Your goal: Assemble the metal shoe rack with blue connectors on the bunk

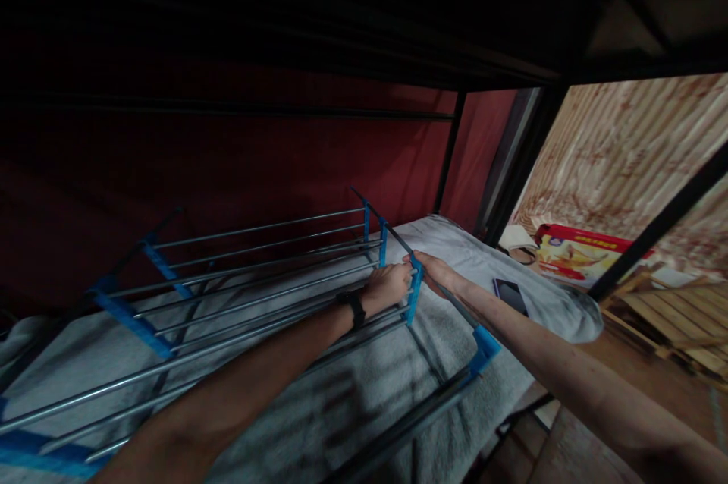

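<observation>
A shoe rack of thin metal tubes (262,227) and blue plastic connectors (415,298) lies on its side across a grey bed cover (455,241). My left hand (389,288), with a black watch (356,308) at the wrist, is closed at the upper blue connector on the rack's right end. On the other side of that connector, my right hand (434,270) is wrapped round the same end of the rack. Its fingertips are partly hidden. Nearer to me, a blue corner piece (483,351) joins the end tube to a darker tube.
A phone (510,296) lies on the bed cover to the right. Dark metal bed-frame posts (526,158) and a low overhead bunk surround the bed. Beyond stand a red and yellow box (585,253), a wooden slatted piece (676,313) and a corrugated wall (637,158).
</observation>
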`<action>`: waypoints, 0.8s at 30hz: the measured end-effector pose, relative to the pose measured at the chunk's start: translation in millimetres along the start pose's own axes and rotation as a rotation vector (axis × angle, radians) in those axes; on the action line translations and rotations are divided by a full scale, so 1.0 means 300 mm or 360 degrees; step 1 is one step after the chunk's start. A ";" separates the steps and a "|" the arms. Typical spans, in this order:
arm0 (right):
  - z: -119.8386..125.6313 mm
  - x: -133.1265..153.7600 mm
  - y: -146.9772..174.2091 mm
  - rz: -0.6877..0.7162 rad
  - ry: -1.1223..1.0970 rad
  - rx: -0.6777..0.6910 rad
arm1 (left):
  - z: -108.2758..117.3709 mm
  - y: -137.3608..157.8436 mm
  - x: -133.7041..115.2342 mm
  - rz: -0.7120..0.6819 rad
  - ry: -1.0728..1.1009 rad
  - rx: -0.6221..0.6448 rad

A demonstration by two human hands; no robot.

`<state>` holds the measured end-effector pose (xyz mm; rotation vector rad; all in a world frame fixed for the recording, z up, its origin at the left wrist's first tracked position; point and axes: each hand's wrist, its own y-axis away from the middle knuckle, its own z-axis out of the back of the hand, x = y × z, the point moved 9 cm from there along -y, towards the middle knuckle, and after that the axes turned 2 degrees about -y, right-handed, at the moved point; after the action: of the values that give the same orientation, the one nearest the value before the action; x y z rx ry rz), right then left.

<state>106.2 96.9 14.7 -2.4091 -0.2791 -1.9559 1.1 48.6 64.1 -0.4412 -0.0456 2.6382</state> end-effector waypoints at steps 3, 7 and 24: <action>0.008 -0.003 -0.004 0.0003 0.0000 -0.0016 | 0.014 0.034 -0.018 0.0008 -0.0073 -0.0082; 0.010 -0.006 -0.005 0.0013 0.0001 -0.0012 | 0.018 0.052 -0.035 0.0012 -0.0143 -0.0130; 0.035 -0.026 0.031 -0.0056 0.0151 -0.0054 | 0.017 0.032 -0.069 -0.0047 -0.0069 0.0110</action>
<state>116.2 88.0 5.7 -2.3383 -0.2894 -2.0988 12.8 31.1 74.0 -0.3575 0.0251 2.6116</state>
